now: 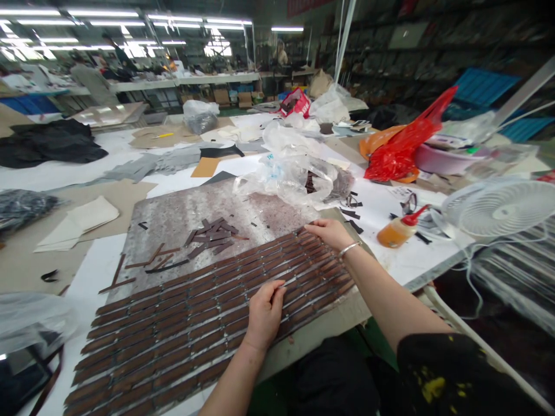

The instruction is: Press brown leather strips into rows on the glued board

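Rows of brown strips (173, 323), crossed by thin dark bands, lie side by side on a worn board (156, 216). My left hand (265, 309) is closed in a pinch above the middle of these rows; whatever is between its fingertips is too small to name. At the far right corner of the rows, my right hand (330, 232), with a bracelet on the wrist, pinches at the end of the top strip. Its fingertips touch or nearly touch a small dark end there. A pile of loose short dark strips (212, 234) lies on the board beyond the rows.
To the right stand a glue bottle (396, 231) with a red nozzle and a white fan (498, 208). Clear plastic bags (281, 173) lie behind the board, a red bag (396, 153) beside a pink basin (451, 159). Several people are in the background.
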Demonstrator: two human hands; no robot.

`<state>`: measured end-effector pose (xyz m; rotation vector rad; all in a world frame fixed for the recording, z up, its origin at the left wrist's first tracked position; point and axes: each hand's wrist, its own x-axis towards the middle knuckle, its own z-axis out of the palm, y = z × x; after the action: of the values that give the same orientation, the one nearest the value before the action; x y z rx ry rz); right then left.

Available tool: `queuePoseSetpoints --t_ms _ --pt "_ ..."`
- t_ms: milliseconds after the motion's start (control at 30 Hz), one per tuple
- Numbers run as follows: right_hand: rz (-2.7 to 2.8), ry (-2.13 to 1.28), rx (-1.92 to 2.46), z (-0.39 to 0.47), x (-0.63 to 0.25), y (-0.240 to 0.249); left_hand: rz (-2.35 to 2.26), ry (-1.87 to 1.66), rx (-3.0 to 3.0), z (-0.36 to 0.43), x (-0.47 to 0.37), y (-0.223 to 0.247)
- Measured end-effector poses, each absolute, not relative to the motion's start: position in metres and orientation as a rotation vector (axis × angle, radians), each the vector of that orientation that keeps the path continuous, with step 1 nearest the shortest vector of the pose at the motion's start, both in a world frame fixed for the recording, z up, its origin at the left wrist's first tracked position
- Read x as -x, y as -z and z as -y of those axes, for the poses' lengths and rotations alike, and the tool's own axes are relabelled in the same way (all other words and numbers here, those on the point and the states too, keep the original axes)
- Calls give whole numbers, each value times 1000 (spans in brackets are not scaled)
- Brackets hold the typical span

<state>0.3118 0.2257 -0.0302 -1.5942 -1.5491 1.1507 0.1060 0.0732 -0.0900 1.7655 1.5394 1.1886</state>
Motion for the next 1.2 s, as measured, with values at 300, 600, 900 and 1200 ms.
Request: queuePoseSetpoints --t_ms 300,600,900,1200 --pt "1737 -961 1820 -258 -302 47 -1529 -1182 -1767 -73 -106 88" --pt "1834 -621 1979 -265 -308 64 -1536 -1170 -1789 -72 -107 88" --pt "1726 -932 1793 -262 -295 53 -1538 -1151 -1790 -73 -107 87" --pt "1810 -639 2056 -268 -304 62 -1527 -1153 -1792 -74 -107 86"
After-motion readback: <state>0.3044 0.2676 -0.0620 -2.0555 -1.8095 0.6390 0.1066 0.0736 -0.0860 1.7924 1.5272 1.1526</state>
